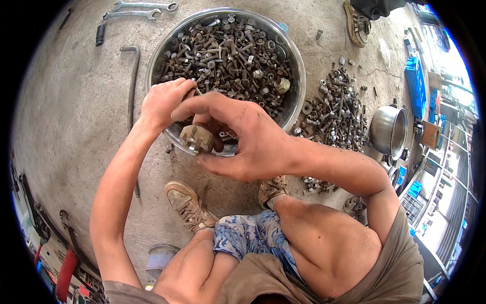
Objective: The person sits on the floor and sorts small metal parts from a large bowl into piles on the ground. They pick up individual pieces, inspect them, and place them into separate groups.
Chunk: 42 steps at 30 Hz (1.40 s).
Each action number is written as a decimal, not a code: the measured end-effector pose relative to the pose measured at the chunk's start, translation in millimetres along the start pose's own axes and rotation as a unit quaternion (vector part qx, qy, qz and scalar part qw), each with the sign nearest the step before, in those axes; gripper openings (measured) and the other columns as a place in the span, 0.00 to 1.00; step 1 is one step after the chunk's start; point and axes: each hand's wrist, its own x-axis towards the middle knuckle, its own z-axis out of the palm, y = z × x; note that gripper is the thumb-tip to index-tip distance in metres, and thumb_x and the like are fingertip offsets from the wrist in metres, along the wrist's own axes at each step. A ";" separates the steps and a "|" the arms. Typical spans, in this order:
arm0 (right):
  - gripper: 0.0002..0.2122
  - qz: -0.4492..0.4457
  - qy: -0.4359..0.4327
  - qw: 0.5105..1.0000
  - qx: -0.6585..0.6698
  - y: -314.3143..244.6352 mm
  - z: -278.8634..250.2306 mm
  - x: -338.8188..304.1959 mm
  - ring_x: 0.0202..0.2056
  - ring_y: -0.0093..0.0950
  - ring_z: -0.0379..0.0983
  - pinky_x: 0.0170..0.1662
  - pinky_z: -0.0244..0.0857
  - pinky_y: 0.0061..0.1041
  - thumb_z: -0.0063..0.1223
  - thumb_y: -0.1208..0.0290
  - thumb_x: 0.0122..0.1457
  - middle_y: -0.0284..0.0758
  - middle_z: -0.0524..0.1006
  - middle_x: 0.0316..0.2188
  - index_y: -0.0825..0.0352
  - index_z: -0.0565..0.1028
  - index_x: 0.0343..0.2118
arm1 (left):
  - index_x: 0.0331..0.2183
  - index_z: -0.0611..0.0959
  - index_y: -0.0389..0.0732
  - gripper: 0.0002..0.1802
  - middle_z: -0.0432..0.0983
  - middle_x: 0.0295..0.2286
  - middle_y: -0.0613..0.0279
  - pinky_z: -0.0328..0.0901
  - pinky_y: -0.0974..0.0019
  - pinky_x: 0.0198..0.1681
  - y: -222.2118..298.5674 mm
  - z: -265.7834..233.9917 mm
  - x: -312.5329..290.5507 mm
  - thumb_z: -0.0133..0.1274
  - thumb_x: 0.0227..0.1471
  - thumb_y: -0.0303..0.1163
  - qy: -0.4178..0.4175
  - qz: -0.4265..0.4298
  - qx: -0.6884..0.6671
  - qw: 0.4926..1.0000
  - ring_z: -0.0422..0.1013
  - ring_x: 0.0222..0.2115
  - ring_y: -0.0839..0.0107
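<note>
A wide metal basin (296,109) is heaped with rusty bolts, nuts and washers (228,61). Over its near edge, my right hand (253,134) is closed, the fingers and thumb curled about a large castle nut (196,140) with slots round its end. My left hand (164,101) is at the basin's near left rim, its fingers bent inward and pressed together. What those fingertips hold, if anything, is hidden behind my right hand. A big pale hex fitting (282,85) lies on the heap's right side.
To the basin's right, a loose pile of bolts and nuts (336,111) covers the concrete, with a steel pot (389,130) beyond. Leftward lie a long bent bar (133,86), a black socket (100,35) and two wrenches (134,14). Another person's shoe (357,25) stands far right.
</note>
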 end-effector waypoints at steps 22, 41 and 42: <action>0.27 0.178 -0.028 0.773 0.608 7.2 -14.4 13.2 0.45 0.36 0.74 0.56 0.65 0.38 0.44 0.78 0.56 0.43 0.72 0.49 0.73 0.60 0.62 | 0.32 0.83 0.46 0.08 0.80 0.30 0.57 0.71 0.54 0.33 25.7 -25.8 1.7 0.54 0.46 0.32 -0.040 -0.134 -0.104 0.985 0.77 0.32 0.55; 0.23 0.123 -0.025 0.877 0.464 0.4 -38.1 12.8 0.40 0.39 0.76 0.44 0.72 0.37 0.43 0.64 0.63 0.49 0.75 0.44 0.72 0.62 0.57 | 0.44 0.78 0.36 0.13 0.72 0.22 0.72 0.58 0.80 0.23 95.3 -81.6 0.0 0.53 0.55 0.19 0.248 -0.078 -0.485 0.835 0.65 0.22 0.87; 0.22 0.123 -0.014 0.881 0.457 1.3 -36.3 13.1 0.40 0.39 0.77 0.43 0.72 0.37 0.43 0.63 0.63 0.49 0.75 0.43 0.73 0.62 0.56 | 0.44 0.78 0.36 0.14 0.73 0.22 0.71 0.58 0.80 0.23 96.3 -83.1 -0.3 0.53 0.55 0.19 0.239 -0.078 -0.501 0.828 0.65 0.21 0.87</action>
